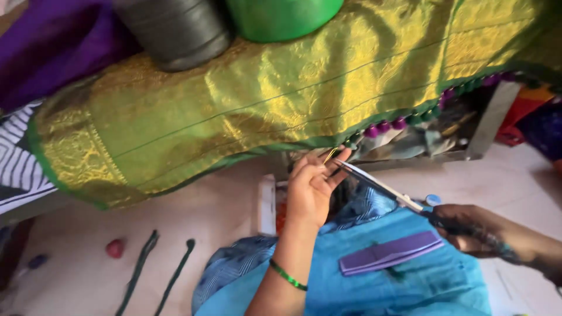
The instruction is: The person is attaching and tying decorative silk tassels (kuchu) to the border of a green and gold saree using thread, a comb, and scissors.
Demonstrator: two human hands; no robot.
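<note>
A green and gold brocade cloth point(246, 111) hangs across the top of the view, its lower edge trimmed with purple and green bead tassels point(404, 122). My left hand point(313, 187) reaches up to that edge and pinches a few thin threads at the hem. My right hand point(474, 228) grips the dark handles of a pair of scissors point(380, 188). The blades point up and left, with their tips right at my left fingers and the threads. A green bangle point(287, 275) sits on my left wrist.
A purple flat card point(389, 253) lies on blue cloth point(404, 287) over my lap. Two dark green cords point(158, 275) and a pink ball point(115, 248) lie on the pale floor. A black spool point(175, 32) and a green one point(281, 17) rest on the brocade.
</note>
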